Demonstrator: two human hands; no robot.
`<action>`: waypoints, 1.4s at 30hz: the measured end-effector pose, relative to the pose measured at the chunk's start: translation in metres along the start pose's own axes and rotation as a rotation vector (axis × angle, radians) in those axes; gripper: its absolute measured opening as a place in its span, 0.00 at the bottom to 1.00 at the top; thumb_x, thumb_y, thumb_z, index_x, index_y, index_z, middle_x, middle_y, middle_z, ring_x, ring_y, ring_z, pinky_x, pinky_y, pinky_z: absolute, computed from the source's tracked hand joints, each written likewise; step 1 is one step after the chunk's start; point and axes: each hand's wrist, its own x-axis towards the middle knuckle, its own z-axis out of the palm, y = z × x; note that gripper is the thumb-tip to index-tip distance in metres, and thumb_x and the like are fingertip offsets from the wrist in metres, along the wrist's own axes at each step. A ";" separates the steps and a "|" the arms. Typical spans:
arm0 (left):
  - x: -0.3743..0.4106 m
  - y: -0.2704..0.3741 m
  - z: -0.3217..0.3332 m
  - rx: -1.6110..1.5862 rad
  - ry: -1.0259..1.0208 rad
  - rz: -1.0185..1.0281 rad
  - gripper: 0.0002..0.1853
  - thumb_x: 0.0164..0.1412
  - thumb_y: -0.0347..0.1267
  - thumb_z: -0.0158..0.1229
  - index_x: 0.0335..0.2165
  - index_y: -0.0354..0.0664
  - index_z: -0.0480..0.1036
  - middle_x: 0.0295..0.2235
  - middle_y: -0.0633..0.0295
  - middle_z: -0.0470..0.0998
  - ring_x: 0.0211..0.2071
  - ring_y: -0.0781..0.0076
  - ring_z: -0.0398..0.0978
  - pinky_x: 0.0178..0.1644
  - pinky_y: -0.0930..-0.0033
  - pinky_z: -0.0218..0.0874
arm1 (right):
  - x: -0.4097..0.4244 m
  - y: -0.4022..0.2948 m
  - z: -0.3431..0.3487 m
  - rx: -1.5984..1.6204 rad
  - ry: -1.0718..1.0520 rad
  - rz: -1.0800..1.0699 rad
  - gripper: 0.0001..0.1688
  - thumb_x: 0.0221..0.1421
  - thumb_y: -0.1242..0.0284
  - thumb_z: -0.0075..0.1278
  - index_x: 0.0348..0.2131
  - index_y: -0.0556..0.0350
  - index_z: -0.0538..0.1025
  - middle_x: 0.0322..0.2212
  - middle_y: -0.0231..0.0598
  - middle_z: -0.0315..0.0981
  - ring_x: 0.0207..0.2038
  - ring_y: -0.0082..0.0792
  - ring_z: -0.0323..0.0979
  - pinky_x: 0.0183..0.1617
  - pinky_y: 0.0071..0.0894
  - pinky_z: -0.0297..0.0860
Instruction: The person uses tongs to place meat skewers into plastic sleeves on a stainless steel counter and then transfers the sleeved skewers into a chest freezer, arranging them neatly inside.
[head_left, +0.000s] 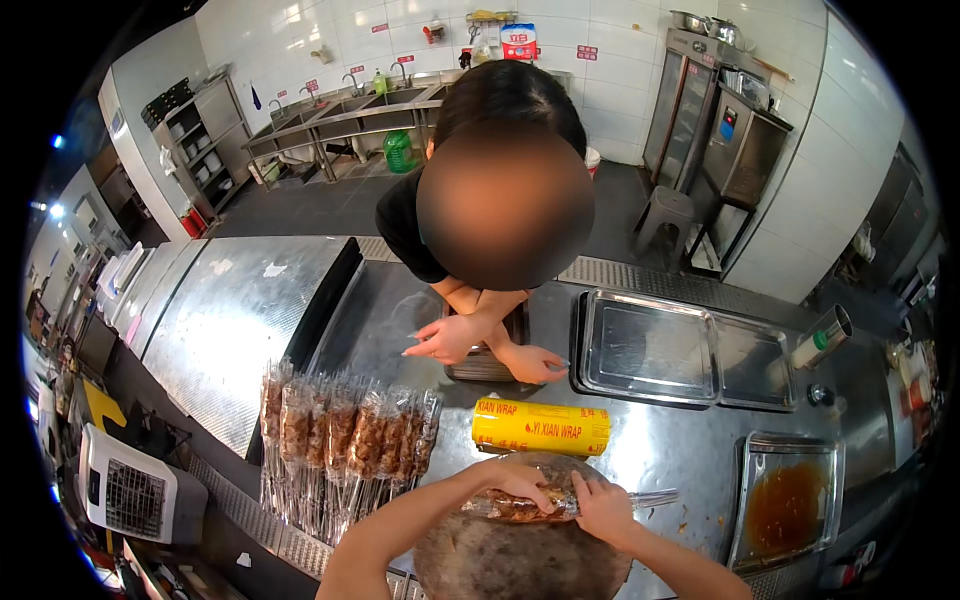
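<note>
A bundle of meat skewers (517, 504), wrapped in clear cling film, lies across a round chopping block (517, 559). My left hand (521, 484) grips the meaty part of the bundle from above. My right hand (604, 510) is closed around the bundle at the start of the bare sticks, which stick out to the right. Just beyond the block lies a yellow roll of cling film (540, 429) bearing writing. To the left, several wrapped bundles of skewers (349, 427) lie side by side, their sticks pointing towards me.
Across the steel table (645, 431) a person leans with crossed forearms (480, 330) over a steel tray (480, 367) holding thin sticks. Two steel trays (649, 349) lie at the right. Nearer, another tray (787, 506) holds brown sauce. A metal cylinder (832, 330) leans by a green-banded container (810, 347).
</note>
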 end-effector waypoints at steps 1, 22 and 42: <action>0.001 0.000 0.001 0.010 -0.017 -0.011 0.35 0.45 0.60 0.57 0.38 0.40 0.76 0.36 0.55 0.77 0.39 0.64 0.72 0.45 0.65 0.59 | -0.003 0.001 0.005 0.015 -0.006 0.003 0.32 0.35 0.66 0.58 0.44 0.58 0.72 0.21 0.38 0.73 0.18 0.39 0.73 0.23 0.35 0.69; 0.058 -0.023 -0.018 1.237 0.398 0.726 0.27 0.65 0.45 0.40 0.61 0.59 0.52 0.64 0.70 0.47 0.64 0.67 0.46 0.67 0.60 0.38 | -0.016 -0.048 -0.031 0.191 -0.558 0.387 0.10 0.45 0.75 0.46 0.28 0.62 0.76 0.25 0.54 0.75 0.30 0.53 0.76 0.33 0.48 0.73; 0.042 -0.011 0.015 1.238 0.435 0.569 0.30 0.66 0.47 0.32 0.62 0.48 0.47 0.65 0.65 0.44 0.66 0.64 0.38 0.68 0.54 0.30 | -0.241 -0.165 -0.134 1.256 -0.208 1.385 0.10 0.50 0.73 0.54 0.31 0.62 0.72 0.17 0.37 0.67 0.17 0.30 0.63 0.22 0.29 0.59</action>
